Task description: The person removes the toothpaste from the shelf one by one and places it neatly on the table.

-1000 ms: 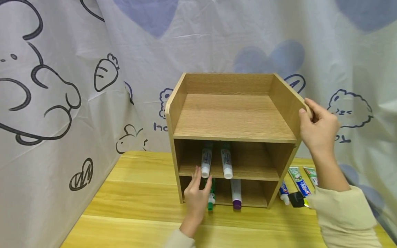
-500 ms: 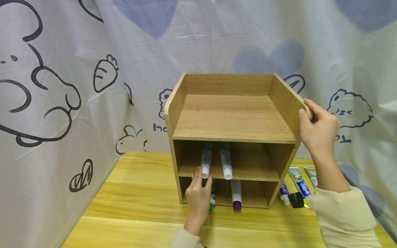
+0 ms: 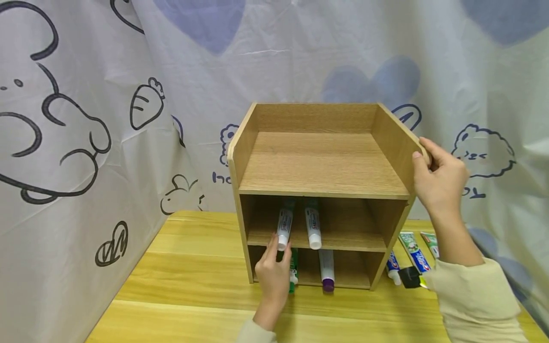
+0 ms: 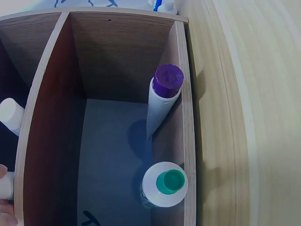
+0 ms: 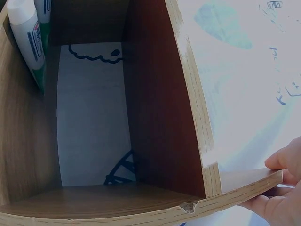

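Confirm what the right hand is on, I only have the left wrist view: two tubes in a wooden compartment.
Observer: The right hand grips the top right side panel of the wooden shelf unit.
Operator: And the left hand?
Observer: The left hand touches the white-capped tube at the middle shelf's front edge.
Operator: More tubes anywhere?
Observer: Yes, several loose tubes lie on the table, right of the unit.

Left hand [image 3: 274,269] reaches forward, palm down, fingers [image 3: 271,245] extended and slightly bent, tips raised. Right hand [image 3: 439,178] is held upright and higher, fingers curled in a grip, thumb [image 3: 417,164] pressed forward; forearm sleeved.
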The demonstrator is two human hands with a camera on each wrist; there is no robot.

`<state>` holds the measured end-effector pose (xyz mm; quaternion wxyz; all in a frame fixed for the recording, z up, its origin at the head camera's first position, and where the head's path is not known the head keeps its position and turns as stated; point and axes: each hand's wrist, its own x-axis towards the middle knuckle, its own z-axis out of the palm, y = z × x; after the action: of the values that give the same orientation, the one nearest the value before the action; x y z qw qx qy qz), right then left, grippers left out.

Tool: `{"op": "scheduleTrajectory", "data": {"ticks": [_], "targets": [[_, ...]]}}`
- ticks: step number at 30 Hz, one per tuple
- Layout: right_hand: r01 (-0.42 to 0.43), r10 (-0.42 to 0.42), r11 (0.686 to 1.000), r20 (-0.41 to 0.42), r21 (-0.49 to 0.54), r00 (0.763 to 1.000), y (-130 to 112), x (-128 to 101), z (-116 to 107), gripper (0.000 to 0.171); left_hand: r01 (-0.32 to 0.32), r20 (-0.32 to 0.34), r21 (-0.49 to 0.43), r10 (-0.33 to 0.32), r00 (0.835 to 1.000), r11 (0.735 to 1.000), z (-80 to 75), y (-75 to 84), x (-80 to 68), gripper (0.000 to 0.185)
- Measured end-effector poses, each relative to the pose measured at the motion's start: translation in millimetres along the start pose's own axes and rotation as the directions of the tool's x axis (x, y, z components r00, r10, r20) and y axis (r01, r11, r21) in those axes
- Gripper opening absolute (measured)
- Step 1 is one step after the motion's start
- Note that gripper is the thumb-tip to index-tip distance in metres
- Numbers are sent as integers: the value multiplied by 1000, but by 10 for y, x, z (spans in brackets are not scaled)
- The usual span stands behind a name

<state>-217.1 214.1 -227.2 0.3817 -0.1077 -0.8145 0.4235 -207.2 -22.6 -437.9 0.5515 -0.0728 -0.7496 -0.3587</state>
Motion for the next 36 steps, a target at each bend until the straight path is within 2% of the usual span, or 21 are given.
{"op": "scheduleTrajectory", "data": {"ticks": [10,14,19,24,27,36], "targets": [[2,-2,1000,3,5,1000,13,-1,-3,36,20,-57,-97,-25,998,995,-58,-37,-26,35],[5,-5,1000,5,7,1000,10,-1,-3,36,78,-61,-132,-87,994,988,-94,-20,-32,32],[23,-23,1000,-3,2,1000,11,1,-5,36,164,-43,-211,-177,983,964,-135,4,-43,30],[26,-26,1000,0,2,1000,7,1,0,36,233,-18,-240,-244,970,943,-179,2,-64,29],[21,-21,1000,1,0,1000,8,3,2,36,247,-10,-249,-257,966,937,-208,-4,-71,30],[28,-28,999,-11,-18,1000,25,6,-3,35,243,11,-237,-248,969,941,-243,-14,-71,39]]}}
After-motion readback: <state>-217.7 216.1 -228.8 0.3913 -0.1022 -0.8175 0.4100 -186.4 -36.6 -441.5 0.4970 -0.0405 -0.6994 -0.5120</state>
